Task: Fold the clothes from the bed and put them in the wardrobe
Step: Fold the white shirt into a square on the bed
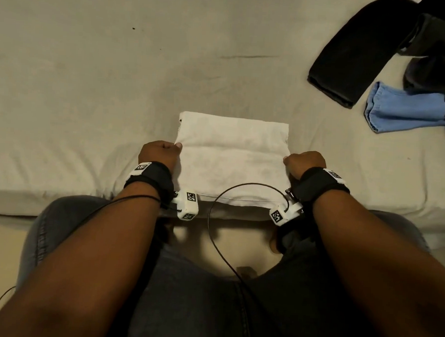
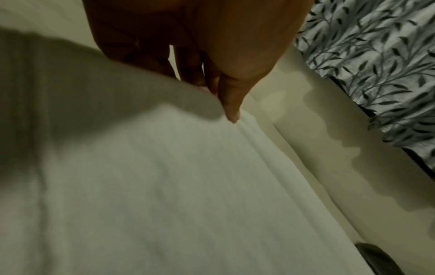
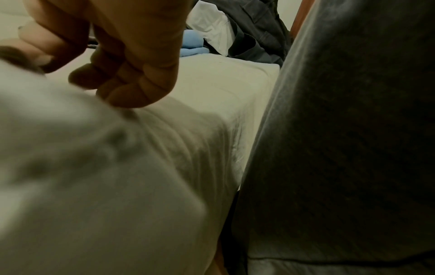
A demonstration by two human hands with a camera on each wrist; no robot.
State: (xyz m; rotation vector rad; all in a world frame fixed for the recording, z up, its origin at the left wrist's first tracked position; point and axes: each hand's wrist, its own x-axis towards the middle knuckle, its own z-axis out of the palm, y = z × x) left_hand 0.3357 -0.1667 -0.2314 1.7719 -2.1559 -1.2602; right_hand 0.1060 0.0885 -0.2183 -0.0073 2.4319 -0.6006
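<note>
Gripping folded white garment (image 1: 231, 156) edges, both hands (image 1: 159, 153).

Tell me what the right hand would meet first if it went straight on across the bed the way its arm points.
Judging from the head view, the right hand, pinching the folded white garment, points up the beige bed sheet. Bare sheet looks free ahead; the black garment lies off to its right. Depth is unclear.
</note>
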